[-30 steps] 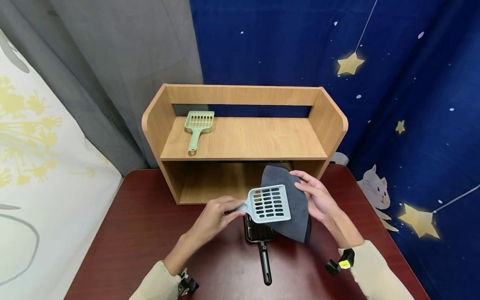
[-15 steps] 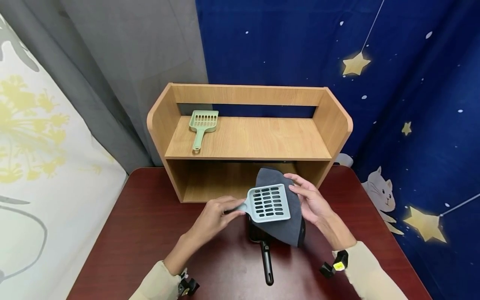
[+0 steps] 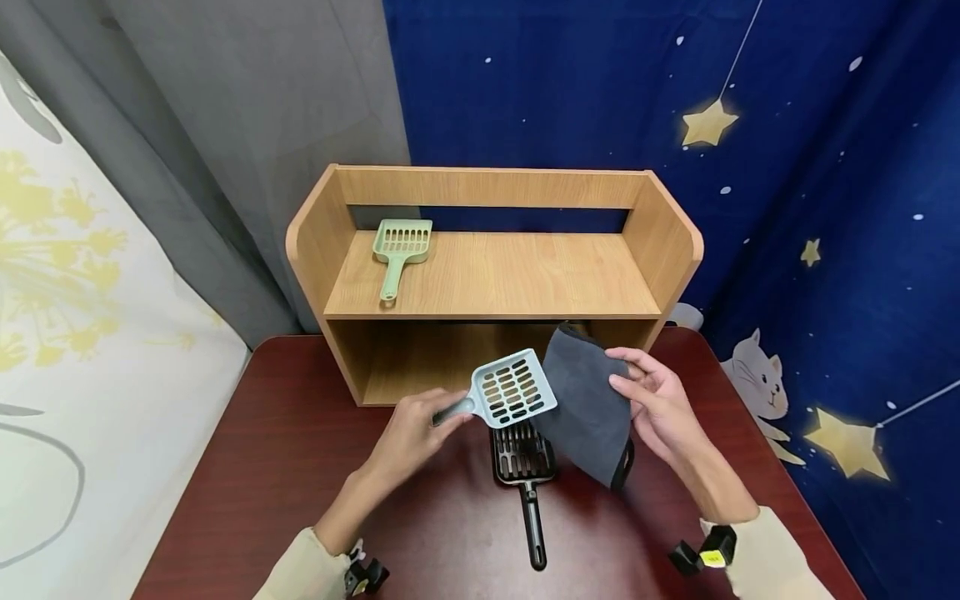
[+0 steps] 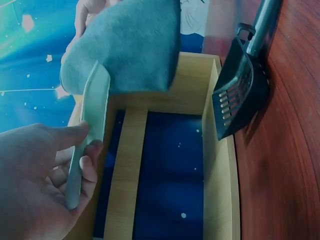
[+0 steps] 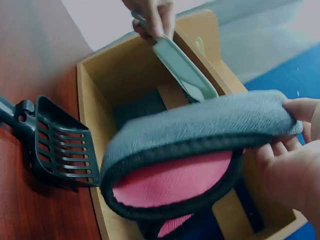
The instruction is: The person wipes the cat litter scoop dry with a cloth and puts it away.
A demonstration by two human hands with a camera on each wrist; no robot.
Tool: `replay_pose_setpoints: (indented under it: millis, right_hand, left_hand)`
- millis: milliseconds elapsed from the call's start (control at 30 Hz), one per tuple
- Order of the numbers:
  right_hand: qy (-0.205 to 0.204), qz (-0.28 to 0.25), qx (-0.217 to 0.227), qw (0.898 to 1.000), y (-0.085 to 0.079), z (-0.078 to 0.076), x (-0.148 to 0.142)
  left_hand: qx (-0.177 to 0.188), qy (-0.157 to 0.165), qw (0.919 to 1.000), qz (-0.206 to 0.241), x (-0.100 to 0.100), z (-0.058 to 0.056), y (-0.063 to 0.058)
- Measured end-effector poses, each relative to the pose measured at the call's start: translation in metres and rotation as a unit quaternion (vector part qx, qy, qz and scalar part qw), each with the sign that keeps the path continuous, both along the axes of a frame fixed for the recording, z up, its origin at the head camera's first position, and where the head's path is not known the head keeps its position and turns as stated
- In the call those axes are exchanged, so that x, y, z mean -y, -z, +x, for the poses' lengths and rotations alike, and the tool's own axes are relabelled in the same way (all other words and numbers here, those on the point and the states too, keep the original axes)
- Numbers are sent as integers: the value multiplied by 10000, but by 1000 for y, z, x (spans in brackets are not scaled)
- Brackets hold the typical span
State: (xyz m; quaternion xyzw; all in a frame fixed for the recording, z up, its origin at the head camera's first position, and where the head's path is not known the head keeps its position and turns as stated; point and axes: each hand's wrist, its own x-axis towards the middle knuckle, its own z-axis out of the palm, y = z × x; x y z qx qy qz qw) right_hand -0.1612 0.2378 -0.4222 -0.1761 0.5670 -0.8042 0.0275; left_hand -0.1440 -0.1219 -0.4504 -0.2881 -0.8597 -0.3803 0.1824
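My left hand [image 3: 411,435] pinches the handle of a pale blue slotted litter scoop [image 3: 514,388], held up in front of the shelf. In my right hand [image 3: 663,408] is a dark grey cloth [image 3: 587,404], gripped between thumb and fingers at its right edge. Black edging and a pink side of the cloth [image 5: 170,180] show in the right wrist view. The scoop's far edge overlaps the cloth's left edge in the head view. Below them a black litter scoop [image 3: 525,467] lies on the table, handle toward me; the raised scoop and cloth cover its far end.
A wooden two-level shelf [image 3: 495,279] stands at the back of the dark red table [image 3: 300,467]. On its upper board, at the left, lies a light green litter scoop [image 3: 401,250]. Grey and blue curtains [image 3: 540,92] hang behind.
The blue scoop has shifted left and tilted, while the cloth has moved right, away from being largely behind it. More of the black scoop now shows.
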Motion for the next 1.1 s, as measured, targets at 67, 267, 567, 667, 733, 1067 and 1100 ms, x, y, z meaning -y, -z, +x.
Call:
replay_pose_setpoints:
  millis: [67,267,567,667,733,1067,1100]
  right_hand:
    - [444,573,-515,9960,-2,5,5]
    - [1302,1610,-1741,9627,5,17,35]
    - [1161,1475,-2345,9538,34,30,94]
    - [1102,1402,-2556,9502,40,33,101]
    - [1378,1395,-2583,9460,41,31,100]
    - [2064,714,-1892,9574,29,13,74]
    - [1962,731,-1936,9585,30,14,78]
  left_hand:
    - [2,-222,9998,-4,-2,0,-1]
    - [251,-755,9965,271,-14,3,-5]
    - [447,-893,9934,557,-34,4,-5]
    - [422,-851,9940,546,-37,4,-4]
    - [448,-840,9939,549,-36,4,-4]
    - [607,-864,9923,646,-23,9,-4]
    - [589,-860,9924,654,-23,9,-4]
